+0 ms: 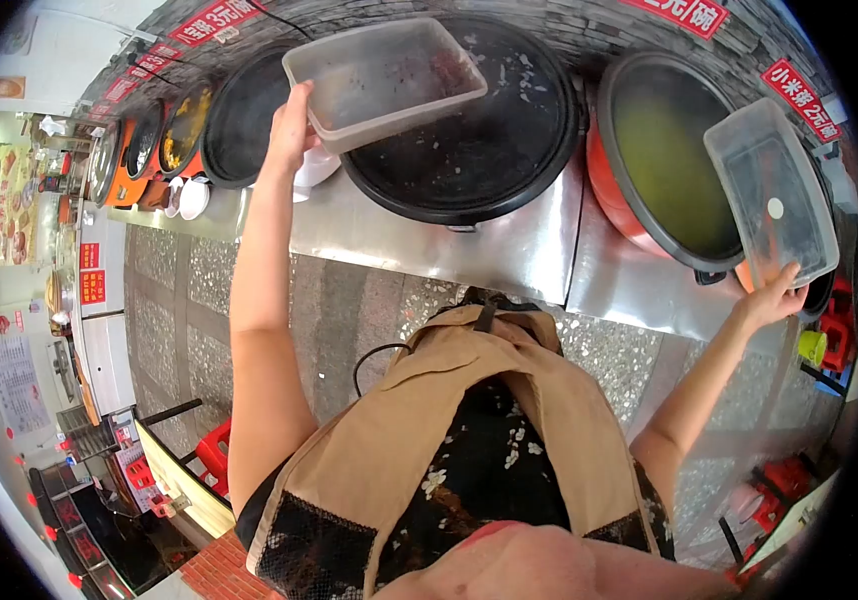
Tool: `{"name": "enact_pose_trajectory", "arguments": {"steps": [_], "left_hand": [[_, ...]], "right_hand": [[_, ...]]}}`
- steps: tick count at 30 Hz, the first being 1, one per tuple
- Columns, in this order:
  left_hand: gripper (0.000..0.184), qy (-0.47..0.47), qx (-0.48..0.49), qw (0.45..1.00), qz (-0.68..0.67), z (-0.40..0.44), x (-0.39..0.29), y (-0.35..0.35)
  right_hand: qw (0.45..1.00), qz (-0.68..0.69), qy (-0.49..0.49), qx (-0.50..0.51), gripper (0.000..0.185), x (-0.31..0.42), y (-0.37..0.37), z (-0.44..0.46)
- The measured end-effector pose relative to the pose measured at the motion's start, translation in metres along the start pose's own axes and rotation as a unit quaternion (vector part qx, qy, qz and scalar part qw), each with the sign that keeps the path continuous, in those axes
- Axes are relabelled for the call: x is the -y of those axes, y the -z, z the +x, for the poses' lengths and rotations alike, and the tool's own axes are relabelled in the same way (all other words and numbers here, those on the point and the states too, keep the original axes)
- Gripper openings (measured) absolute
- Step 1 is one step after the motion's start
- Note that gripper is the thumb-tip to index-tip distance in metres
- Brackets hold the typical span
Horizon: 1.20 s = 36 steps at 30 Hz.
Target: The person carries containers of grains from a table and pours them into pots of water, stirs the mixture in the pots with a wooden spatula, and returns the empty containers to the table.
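Observation:
My left hand is closed on the near left corner of a cloudy rectangular plastic container. Dark reddish residue shows inside that container, which is over the edge of a large black round pot. On the right, my right hand grips the lower end of a second clear rectangular plastic container, tilted on end, with a round white spot on it. This one overlaps the right rim of an orange pot holding yellow-green liquid.
Pots stand in a row on a steel counter against a grey stone-patterned wall. Another black round pot is farther left, and white bowls sit near it. Red price signs hang above. Red stools are at the right.

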<state>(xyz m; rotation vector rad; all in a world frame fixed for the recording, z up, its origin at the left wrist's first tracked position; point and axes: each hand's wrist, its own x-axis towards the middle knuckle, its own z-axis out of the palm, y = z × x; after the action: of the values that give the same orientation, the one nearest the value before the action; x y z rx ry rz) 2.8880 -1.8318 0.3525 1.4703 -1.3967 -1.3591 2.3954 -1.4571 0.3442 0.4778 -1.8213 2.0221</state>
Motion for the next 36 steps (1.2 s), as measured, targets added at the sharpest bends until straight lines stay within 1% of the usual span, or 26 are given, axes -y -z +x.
{"name": "enact_pose_trajectory", "arguments": {"steps": [2,6,7,8,9,11,12,13,14,15,16,18,19,21,22,23,25,27,29,30,32,33,34,35,36], "left_hand": [[0.064,0.049,0.041,0.998,0.003,0.009,-0.005,0.003],[0.063,0.072,0.082,0.994,-0.021,0.011,-0.002,-0.01],[0.064,0.102,0.113,0.987,-0.05,0.011,0.0,-0.012],[0.065,0.133,0.145,0.977,-0.079,0.011,0.004,-0.015],[0.065,0.133,0.147,0.977,-0.079,0.011,0.008,-0.02],[0.067,0.152,0.142,0.969,-0.13,0.014,0.02,-0.026],[0.07,0.16,0.163,0.961,-0.157,0.017,0.025,-0.028],[0.07,0.16,0.165,0.96,-0.158,0.02,0.029,-0.029],[0.07,0.161,0.188,0.952,-0.178,0.017,0.028,-0.035],[0.07,0.162,0.21,0.944,-0.198,0.014,0.027,-0.04],[0.07,0.162,0.212,0.943,-0.198,0.012,0.023,-0.042],[0.068,0.151,0.175,0.962,-0.144,0.005,0.008,-0.047],[0.068,0.151,0.177,0.962,-0.145,0.009,0.007,-0.047],[0.066,0.137,0.158,0.977,-0.039,0.024,0.0,-0.037],[0.068,0.13,0.141,0.981,-0.001,0.032,0.0,-0.031],[0.068,0.13,0.142,0.981,0.001,0.036,-0.004,-0.025],[0.067,0.089,0.116,0.987,0.062,0.043,-0.012,-0.012],[0.063,0.047,0.054,0.989,0.127,0.037,-0.031,-0.007],[0.066,0.024,0.044,0.98,0.195,0.028,-0.055,-0.005],[0.066,0.023,0.044,0.979,0.196,0.029,-0.06,-0.005],[0.07,-0.066,0.032,0.967,0.242,0.03,-0.072,-0.008],[0.07,-0.067,0.035,0.967,0.244,0.027,-0.078,-0.011],[0.073,-0.129,-0.003,0.935,0.33,0.023,-0.084,-0.015],[0.077,-0.19,-0.041,0.891,0.411,0.018,-0.088,-0.022],[0.077,-0.192,-0.038,0.89,0.412,0.017,-0.087,-0.028]], "right_hand": [[0.999,-0.007,0.013,-0.029,0.047,0.003,-0.003,-0.004],[0.999,0.008,-0.009,-0.032,0.047,-0.001,0.002,-0.004],[1.0,0.012,-0.007,-0.009,0.051,-0.012,0.009,0.001],[1.0,0.015,-0.003,0.016,0.055,-0.008,0.009,0.001],[1.0,0.014,-0.002,0.015,0.055,-0.005,0.007,-0.001],[0.999,0.029,-0.033,-0.002,0.048,0.004,0.002,-0.008],[0.999,0.028,-0.032,-0.003,0.048,0.006,0.003,-0.007],[0.999,0.033,-0.025,0.014,0.048,0.007,0.004,-0.006],[0.999,0.038,-0.018,0.031,0.048,0.008,0.005,-0.005],[0.999,0.037,-0.017,0.031,0.048,0.007,0.006,-0.004],[0.999,0.038,-0.008,0.036,0.048,0.004,0.009,-0.003],[0.998,0.038,0.001,0.041,0.049,0.007,0.008,-0.003],[0.999,0.03,-0.001,0.03,0.047,0.01,0.006,-0.004],[1.0,0.023,-0.008,0.017,0.046,0.015,0.002,-0.009],[0.999,0.034,-0.003,0.03,0.045,0.017,0.001,-0.01],[0.998,0.045,0.003,0.042,0.045,0.018,0.0,-0.011],[0.998,0.042,-0.017,0.037,0.044,0.018,-0.002,-0.015],[0.998,0.04,-0.037,0.033,0.044,0.015,-0.003,-0.018],[0.999,0.037,-0.014,0.032,0.044,0.012,-0.005,-0.02],[0.999,0.038,-0.015,0.031,0.044,0.011,-0.006,-0.02],[0.999,0.026,-0.01,0.027,0.048,0.011,-0.006,-0.022],[0.999,0.024,-0.011,0.024,0.048,0.01,-0.005,-0.024],[1.0,0.003,0.015,0.02,0.051,0.007,-0.003,-0.025],[0.999,-0.019,0.041,0.016,0.054,0.009,-0.003,-0.026],[0.999,-0.021,0.04,0.013,0.054,0.012,-0.004,-0.027]]}}
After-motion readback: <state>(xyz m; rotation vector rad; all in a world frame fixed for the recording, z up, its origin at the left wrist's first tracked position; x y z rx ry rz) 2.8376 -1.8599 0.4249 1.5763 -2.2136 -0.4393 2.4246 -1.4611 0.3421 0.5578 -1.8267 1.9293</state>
